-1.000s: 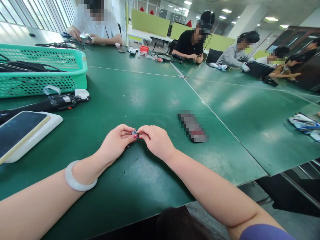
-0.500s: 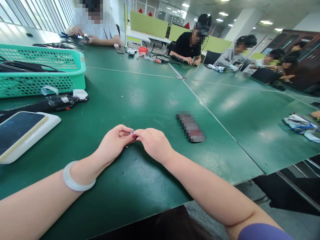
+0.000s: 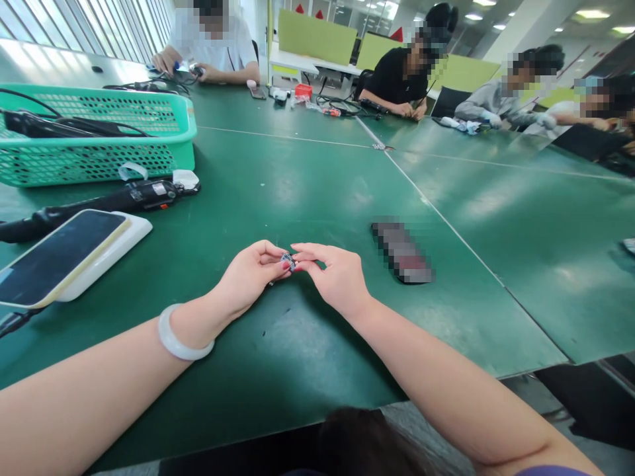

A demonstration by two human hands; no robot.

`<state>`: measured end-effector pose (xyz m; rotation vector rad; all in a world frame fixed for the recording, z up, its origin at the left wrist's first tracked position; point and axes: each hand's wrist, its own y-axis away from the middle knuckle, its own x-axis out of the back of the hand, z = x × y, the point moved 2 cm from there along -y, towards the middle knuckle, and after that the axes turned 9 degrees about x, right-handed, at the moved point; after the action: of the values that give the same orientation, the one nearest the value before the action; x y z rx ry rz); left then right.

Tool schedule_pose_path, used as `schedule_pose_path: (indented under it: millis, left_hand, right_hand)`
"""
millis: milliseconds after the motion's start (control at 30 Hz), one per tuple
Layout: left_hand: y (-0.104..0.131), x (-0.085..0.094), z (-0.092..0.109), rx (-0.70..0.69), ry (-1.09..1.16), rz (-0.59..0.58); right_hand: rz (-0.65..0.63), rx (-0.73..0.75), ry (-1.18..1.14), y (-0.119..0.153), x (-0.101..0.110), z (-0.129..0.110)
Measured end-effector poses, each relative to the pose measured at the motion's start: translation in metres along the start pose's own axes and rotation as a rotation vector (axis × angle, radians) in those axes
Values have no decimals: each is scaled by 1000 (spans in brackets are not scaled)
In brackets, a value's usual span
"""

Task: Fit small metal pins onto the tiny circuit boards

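Observation:
Between my two hands is a small patterned object (image 3: 288, 262), dark, white and blue, too small to name. My left hand (image 3: 251, 274), with a pale bangle (image 3: 179, 337) on its wrist, pinches it between thumb and fingers. My right hand (image 3: 335, 274) touches its right side with thumb and fingertips. Both hands are just above the green table (image 3: 297, 370). A dark, blurred-out flat object (image 3: 401, 252) lies to the right of my right hand.
At the left are a green basket (image 3: 99, 155) with black devices and cables, a black cylindrical tool (image 3: 133, 198) and a phone (image 3: 64, 254) on a white block (image 3: 106, 258). Across the table sit several people, with a red box (image 3: 303, 91) and cables.
The view has shifted, so the table's things appear further right. My right hand's fingers have spread a little and drawn back, showing more of the small object.

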<state>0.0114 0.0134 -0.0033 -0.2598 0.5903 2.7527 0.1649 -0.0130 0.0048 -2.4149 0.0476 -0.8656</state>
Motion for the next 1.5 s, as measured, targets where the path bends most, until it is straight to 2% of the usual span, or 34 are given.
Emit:
schedule_pose_path:
  millis: [200, 467, 767, 1067, 1500]
  left_hand:
    - [-3, 2, -2, 50, 57, -77]
    - [-5, 4, -4, 74, 81, -122]
    - [-2, 2, -2, 103, 104, -85]
    - [-2, 0, 1, 142, 83, -73]
    - [-3, 2, -3, 144, 25, -131]
  right_hand:
    - [-22, 119, 90, 2, 1, 0]
    - [-50, 105, 122, 2, 3, -1]
    - [-18, 45, 34, -3, 4, 6]
    - [-46, -123, -157, -4, -1, 15]
    - [-125, -355, -448, -5, -4, 21]
